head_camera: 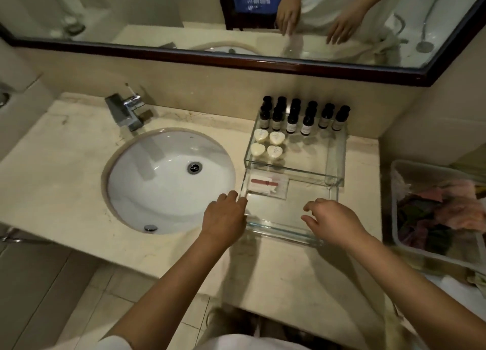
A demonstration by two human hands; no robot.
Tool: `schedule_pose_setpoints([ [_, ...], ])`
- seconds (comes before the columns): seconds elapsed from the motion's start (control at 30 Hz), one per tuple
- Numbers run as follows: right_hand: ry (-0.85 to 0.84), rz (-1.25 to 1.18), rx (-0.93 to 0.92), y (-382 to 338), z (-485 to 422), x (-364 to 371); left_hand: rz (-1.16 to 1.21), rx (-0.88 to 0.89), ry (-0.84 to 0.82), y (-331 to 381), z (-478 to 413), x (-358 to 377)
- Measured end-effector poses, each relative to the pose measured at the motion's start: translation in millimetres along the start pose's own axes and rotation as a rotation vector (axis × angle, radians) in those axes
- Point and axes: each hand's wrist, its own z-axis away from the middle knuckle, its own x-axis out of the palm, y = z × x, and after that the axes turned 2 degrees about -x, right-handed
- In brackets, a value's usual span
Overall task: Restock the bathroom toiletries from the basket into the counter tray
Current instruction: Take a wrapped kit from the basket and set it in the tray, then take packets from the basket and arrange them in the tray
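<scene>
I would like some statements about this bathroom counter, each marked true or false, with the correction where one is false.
1. The dark bottles stand upright in the far tray. True.
2. Six heart-shaped soaps lie in the near tray. False: four soaps lie in the far tray; the near tray holds a flat packet.
3. The right hand grips a bottle. False: the right hand holds nothing and is above the near tray.
4. The sink is left of both trays. True.
5. The basket stands left of the sink. False: the basket is right of the trays.
</scene>
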Motion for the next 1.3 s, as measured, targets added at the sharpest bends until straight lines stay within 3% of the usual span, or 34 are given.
schedule_pose_setpoints([
  [0.2,0.022,0.116,-0.151,-56.7,-0.6,-14.3,0.037,-0.153,-0.002,-40.9,59.1,5.2],
  [0.37,0.115,0.186,-0.337,-144.7,2.1,-30.2,0.11,-0.359,0.05,-93.4,141.1,9.8],
  [0.53,0.103,0.172,-0.575,-278.0,38.4,-8.1,0.151,-0.622,0.107,-157.2,278.0,19.6],
  [0.67,0.034,0.241,-0.891,-401.5,90.2,26.4,0.177,-0.919,0.145,-191.3,406.7,39.6],
  [0.97,-0.044,0.326,-1.41,-597.2,237.0,87.7,0.29,-1.457,0.177,-202.6,611.8,89.2],
  [1.3,-0.155,0.451,-1.675,-700.1,298.9,141.1,0.478,-1.778,0.047,-204.2,730.0,149.7],
])
